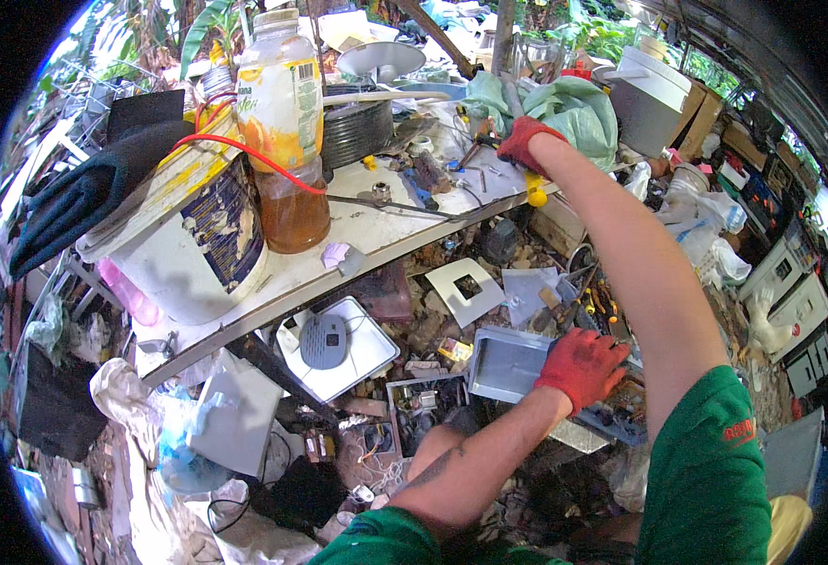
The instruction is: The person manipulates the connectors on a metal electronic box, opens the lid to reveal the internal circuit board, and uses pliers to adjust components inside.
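My left hand point(584, 369), in a red work glove, lies over the right end of a shallow grey metal box point(508, 363). Its fingers point right and look slightly bent and apart, above parts inside a grey housing point(621, 424). My right arm stretches far across to the table's right end. There my right hand point(531, 147), also in a red glove, is closed beside a greenish plastic bag point(574, 111). What it grips is mostly hidden. A yellow object point(535, 191) shows just below the hand, and hand tools point(472, 149) lie to its left.
On the white table point(357, 247) stand a bottle with brown liquid point(293, 212), a large white bucket point(188, 245) and a black cable coil point(357, 130). Below lie a white panel with a grey oval part point(324, 341), a square-holed plate point(466, 290) and several pliers point(602, 303).
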`<control>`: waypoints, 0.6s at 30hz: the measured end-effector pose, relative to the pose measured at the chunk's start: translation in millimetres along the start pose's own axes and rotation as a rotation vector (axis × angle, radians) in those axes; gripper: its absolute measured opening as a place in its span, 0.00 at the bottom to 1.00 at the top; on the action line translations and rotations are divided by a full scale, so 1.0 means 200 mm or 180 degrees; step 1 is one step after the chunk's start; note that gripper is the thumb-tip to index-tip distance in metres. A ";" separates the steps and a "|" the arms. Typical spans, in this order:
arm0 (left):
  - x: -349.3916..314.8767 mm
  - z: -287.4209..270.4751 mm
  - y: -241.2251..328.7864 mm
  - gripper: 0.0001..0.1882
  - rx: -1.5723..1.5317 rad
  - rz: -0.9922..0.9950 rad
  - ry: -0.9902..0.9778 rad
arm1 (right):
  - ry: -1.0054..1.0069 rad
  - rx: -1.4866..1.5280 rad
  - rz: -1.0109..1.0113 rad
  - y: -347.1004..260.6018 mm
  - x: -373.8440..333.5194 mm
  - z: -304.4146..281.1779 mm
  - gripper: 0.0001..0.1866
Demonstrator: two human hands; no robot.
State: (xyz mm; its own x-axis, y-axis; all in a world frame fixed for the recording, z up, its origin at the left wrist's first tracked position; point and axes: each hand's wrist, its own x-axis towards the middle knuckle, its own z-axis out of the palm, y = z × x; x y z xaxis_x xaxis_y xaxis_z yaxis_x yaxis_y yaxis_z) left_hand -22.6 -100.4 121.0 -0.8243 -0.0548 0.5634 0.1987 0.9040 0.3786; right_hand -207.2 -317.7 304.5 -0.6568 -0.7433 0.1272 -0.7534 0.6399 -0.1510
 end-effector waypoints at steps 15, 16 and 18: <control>-0.08 0.02 -0.04 0.15 -0.0155 -0.0218 0.0110 | -0.1199 0.4223 -0.1333 0.82 -1.06 -0.32 0.20; -0.07 0.02 -0.04 0.15 -0.0233 -0.0305 0.0120 | -0.0663 0.4230 -0.0932 0.79 -1.24 -0.30 0.20; -0.03 0.00 0.00 0.15 -0.0204 -0.0090 0.0042 | 0.0089 0.4243 -0.0231 0.89 -1.55 -0.27 0.18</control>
State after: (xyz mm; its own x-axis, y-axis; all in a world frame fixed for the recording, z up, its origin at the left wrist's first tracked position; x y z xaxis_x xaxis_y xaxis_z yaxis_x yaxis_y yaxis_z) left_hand -17.8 -99.0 117.4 -0.8231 -0.0860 0.5613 0.2092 0.8730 0.4405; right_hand -139.3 38.2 290.4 -0.6293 -0.7528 0.1933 -0.1914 -0.0909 -0.9773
